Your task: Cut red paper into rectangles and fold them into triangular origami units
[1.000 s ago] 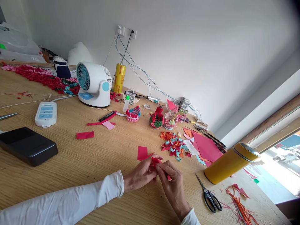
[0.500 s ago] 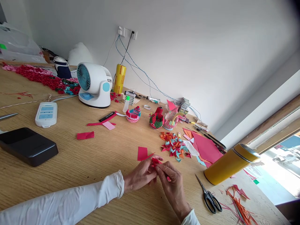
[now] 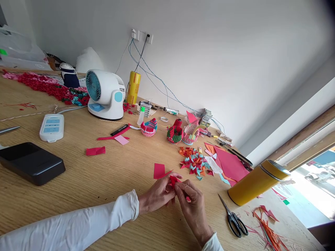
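Close together over the near middle of the table, my left hand [image 3: 158, 193] and my right hand [image 3: 192, 202] both grip a small folded piece of red paper [image 3: 173, 180]. My right thumb and fingers pinch its lower edge; the left fingers hold it from the other side and partly hide it. Bits of red also show under the right fingers. Just beyond the left hand lies a flat red paper rectangle [image 3: 159, 171]. A heap of small folded paper triangles [image 3: 193, 162] in orange, red and light blue lies past the right hand.
Black-handled scissors [image 3: 234, 221] and orange paper strips [image 3: 269, 232] lie at the right, near a yellow flask [image 3: 258, 183]. Folded-paper baskets [image 3: 175, 134] stand farther back. A white fan [image 3: 106, 94], a power strip [image 3: 51, 128] and a black box-like device [image 3: 31, 164] occupy the left.
The folded red paper between my fingers has shifted very slightly, and my fingers on it have barely moved. Everything else stays where it was.
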The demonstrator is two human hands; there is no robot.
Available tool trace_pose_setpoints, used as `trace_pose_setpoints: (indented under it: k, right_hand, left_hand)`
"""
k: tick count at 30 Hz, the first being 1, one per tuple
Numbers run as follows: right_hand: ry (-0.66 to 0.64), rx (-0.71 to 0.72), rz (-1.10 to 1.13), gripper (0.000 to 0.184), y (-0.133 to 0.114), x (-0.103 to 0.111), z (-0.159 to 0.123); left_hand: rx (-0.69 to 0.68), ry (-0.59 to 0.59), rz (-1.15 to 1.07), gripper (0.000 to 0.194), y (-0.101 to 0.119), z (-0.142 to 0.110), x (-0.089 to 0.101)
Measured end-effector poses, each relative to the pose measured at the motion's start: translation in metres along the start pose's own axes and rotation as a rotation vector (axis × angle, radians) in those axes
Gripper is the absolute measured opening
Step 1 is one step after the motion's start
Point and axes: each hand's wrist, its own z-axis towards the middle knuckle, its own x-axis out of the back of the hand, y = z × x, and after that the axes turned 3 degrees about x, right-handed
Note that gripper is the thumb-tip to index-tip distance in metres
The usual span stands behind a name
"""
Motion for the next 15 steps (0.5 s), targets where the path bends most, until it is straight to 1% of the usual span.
trace_pose_setpoints:
  k: [5, 8, 12, 15]
  right_hand:
    - [0.051, 0.002, -0.081, 0.019, -0.001, -0.001, -0.001]
    - [0.054, -0.036, -0.080, 0.020, -0.001, -0.001, -0.003]
    - [0.104, -0.127, 0.006, 0.022, -0.002, 0.001, -0.003]
    - [0.206, -0.216, 0.136, 0.025, -0.002, 0.005, 0.000]
  left_hand:
    - [-0.046, 0.016, 0.006, 0.039, 0.001, 0.000, -0.001]
    - [-0.080, 0.008, 0.010, 0.037, -0.001, 0.001, 0.000]
    - [-0.066, -0.028, 0.019, 0.037, -0.006, 0.005, 0.000]
    - [-0.052, -0.025, -0.025, 0.043, -0.011, 0.007, -0.001]
